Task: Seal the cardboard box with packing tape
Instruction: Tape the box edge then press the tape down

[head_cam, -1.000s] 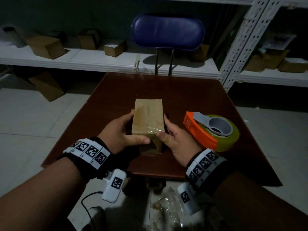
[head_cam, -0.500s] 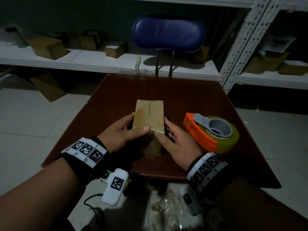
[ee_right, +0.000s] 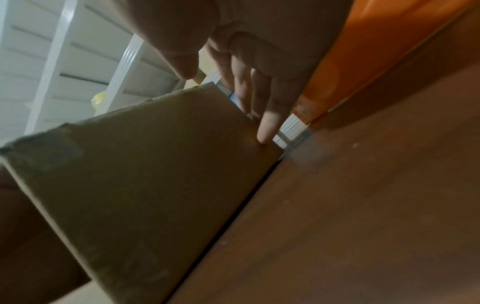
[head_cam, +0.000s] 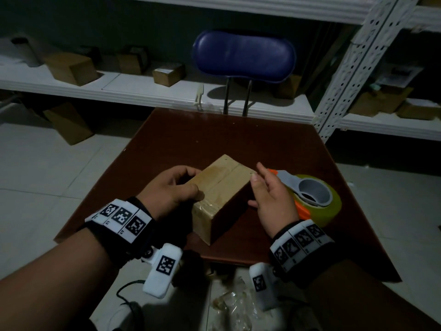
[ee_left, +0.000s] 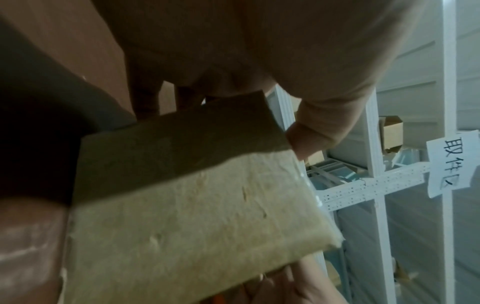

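A small cardboard box [head_cam: 222, 185] lies at an angle on the brown table [head_cam: 214, 134], with glossy clear tape over its near end. My left hand [head_cam: 183, 181] grips the box's left side, thumb on top and fingers curled round the far side. The left wrist view shows the box [ee_left: 194, 205] close up under that thumb [ee_left: 317, 133]. My right hand [head_cam: 259, 175] touches the box's far right corner with nearly straight fingers [ee_right: 267, 127]. An orange tape dispenser [head_cam: 315, 197] with a yellow-green roll lies just right of that hand.
A blue chair [head_cam: 243, 56] stands behind the table. White shelves [head_cam: 143, 91] along the back hold several cardboard boxes. A white rack post [head_cam: 346, 75] rises at the right. Crumpled clear plastic [head_cam: 233, 304] lies on the floor below the table's near edge.
The box has turned clockwise, its far end swinging right. My right hand slid from the near end to the far right corner. My left hand moved to the left side.
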`<state>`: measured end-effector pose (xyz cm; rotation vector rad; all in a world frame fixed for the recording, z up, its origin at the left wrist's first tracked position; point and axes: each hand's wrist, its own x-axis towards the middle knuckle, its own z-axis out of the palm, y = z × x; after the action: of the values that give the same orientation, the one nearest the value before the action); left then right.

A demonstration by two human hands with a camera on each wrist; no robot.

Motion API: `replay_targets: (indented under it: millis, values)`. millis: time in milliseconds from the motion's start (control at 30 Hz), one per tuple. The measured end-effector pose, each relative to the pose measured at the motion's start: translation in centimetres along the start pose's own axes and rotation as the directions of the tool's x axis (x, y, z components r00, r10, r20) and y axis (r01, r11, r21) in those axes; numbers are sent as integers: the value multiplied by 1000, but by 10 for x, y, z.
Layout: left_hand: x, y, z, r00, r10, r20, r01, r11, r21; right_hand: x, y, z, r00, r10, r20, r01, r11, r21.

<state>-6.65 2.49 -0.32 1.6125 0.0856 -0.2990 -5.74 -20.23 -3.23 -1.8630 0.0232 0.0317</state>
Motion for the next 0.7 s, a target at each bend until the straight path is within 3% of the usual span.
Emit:
replay_targets:
  millis: [133,300,500,700]
  values:
    - [-2,1,1,1000,-27,-15,26,1000,-12,-3,-2,1,999,-29,-45,27,999,-38]
    - [-2,-6,7,988,14,-156,2,995,102,-6,2,4,997,-43,-66,45,999,22]
    - [1,0,6,908,69,-414,68,949,309,-8,-1,4,994,-17,-105,11,998,-63]
    - [5,-7,0,871,81,-485,69,957,283,-2,2,3,1000,14,17,-13,998,-61]
